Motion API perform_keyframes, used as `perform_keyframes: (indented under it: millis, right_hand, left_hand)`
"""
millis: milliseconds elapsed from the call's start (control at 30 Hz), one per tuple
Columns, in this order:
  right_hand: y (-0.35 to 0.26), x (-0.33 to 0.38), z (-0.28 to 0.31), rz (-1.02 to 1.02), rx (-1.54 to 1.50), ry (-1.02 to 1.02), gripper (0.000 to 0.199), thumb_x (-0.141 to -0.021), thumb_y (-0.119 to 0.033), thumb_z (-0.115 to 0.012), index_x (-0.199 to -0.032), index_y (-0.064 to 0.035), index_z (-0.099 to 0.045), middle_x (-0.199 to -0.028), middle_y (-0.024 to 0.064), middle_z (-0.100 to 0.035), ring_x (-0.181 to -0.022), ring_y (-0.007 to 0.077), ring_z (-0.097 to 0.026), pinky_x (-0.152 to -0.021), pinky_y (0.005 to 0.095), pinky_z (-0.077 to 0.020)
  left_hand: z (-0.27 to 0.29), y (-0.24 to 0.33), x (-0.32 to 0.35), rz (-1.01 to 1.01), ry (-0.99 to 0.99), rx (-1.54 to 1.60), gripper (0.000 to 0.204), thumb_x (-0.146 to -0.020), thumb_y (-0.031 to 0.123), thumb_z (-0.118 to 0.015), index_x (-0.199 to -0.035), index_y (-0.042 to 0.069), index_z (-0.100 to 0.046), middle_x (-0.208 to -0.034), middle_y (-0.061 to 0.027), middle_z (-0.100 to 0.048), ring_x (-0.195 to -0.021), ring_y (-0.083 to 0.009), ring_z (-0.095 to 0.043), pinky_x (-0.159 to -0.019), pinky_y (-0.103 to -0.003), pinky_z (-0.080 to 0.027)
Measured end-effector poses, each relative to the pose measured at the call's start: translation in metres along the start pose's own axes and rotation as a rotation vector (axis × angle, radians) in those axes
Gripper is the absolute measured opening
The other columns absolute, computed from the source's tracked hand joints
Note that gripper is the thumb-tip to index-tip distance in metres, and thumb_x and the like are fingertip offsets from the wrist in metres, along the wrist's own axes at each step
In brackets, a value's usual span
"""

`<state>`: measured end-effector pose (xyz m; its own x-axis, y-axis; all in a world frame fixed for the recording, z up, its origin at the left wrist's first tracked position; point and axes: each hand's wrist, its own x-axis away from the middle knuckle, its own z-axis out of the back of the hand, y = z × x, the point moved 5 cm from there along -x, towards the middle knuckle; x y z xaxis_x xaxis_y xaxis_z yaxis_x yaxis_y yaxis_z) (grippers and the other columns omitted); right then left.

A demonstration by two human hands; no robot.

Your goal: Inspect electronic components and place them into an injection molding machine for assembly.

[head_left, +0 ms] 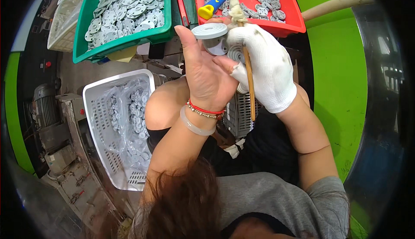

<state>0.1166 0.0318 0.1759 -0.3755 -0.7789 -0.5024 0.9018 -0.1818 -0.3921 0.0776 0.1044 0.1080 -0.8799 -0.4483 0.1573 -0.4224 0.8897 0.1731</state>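
1. The person's bare left grip (207,75), on the near side of the red plastic tray (283,28), turns its palm up with the thumb spread; its fingers are partly hidden, so how far they close cannot be told.
2. Pale grey round ringed discs (210,30) sit between both grips, just nearer than the red tray.
3. The right grip (270,62), white-gloved and also nearer than that tray, closes on a thin brown wooden stick (250,88).
4. Left of the red tray stands a green plastic tray (142,39) of grey perforated discs (125,12).
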Motion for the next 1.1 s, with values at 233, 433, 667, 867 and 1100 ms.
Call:
perform_keyframes:
  millis: [233, 433, 667, 867, 1100]
  right_hand:
    - [-0.001, 0.003, 0.004, 0.091, -0.019, 0.116, 0.029, -0.070, -0.005, -0.072, -0.093, -0.0043, -0.054, -0.082, 0.0131, -0.059, -0.070, 0.0296, -0.060, -0.063, 0.0333, -0.0493]
    - [0.001, 0.007, 0.006, 0.082, -0.013, 0.209, 0.021, -0.078, -0.004, -0.068, -0.094, -0.0037, -0.054, -0.083, 0.0102, -0.060, -0.069, 0.0201, -0.060, -0.064, 0.0287, -0.0494]
    - [0.022, 0.012, 0.012, -0.506, -0.555, 0.324, 0.015, -0.083, -0.006, -0.063, -0.093, -0.0006, -0.053, -0.083, 0.0039, -0.056, -0.072, 0.0078, -0.052, -0.069, 0.0209, -0.0448]
    - [0.017, 0.014, 0.009, -0.706, -0.947, 0.331, 0.018, -0.085, -0.006, -0.060, -0.098, -0.0024, -0.047, -0.082, 0.0064, -0.056, -0.066, 0.0085, -0.057, -0.051, 0.0193, -0.0466]
    - [0.016, 0.015, 0.016, -0.668, -0.934, 0.335, 0.020, -0.085, -0.007, -0.062, -0.098, -0.0031, -0.048, -0.083, 0.0068, -0.057, -0.066, 0.0092, -0.057, -0.052, 0.0194, -0.0470]
  left_hand:
    - [-0.004, 0.002, 0.004, 0.011, -0.032, 0.036, 0.062, -0.084, 0.062, -0.045, -0.107, 0.006, -0.056, -0.123, -0.0128, -0.052, -0.112, -0.0235, -0.049, -0.095, -0.037, -0.041]
    - [-0.008, 0.003, 0.000, 0.072, -0.100, 0.171, 0.068, -0.075, 0.069, -0.052, -0.103, 0.007, -0.060, -0.124, -0.0129, -0.051, -0.115, -0.0268, -0.047, -0.100, -0.041, -0.036]
    - [-0.011, 0.005, 0.000, 0.130, -0.084, 0.392, 0.050, -0.079, 0.051, -0.058, -0.101, 0.006, -0.060, -0.128, -0.0133, -0.048, -0.120, -0.0294, -0.041, -0.105, -0.046, -0.028]
    - [-0.005, 0.009, -0.003, 0.065, -0.145, 0.243, 0.035, -0.081, 0.027, -0.049, -0.112, 0.010, -0.052, -0.123, -0.0122, -0.051, -0.119, -0.0303, -0.044, -0.100, -0.047, -0.035]
    - [-0.006, 0.014, -0.005, -0.031, -0.134, -0.040, 0.040, -0.094, 0.036, -0.037, -0.115, 0.004, -0.048, -0.108, -0.0128, -0.058, -0.103, -0.0264, -0.055, -0.091, -0.040, -0.043]
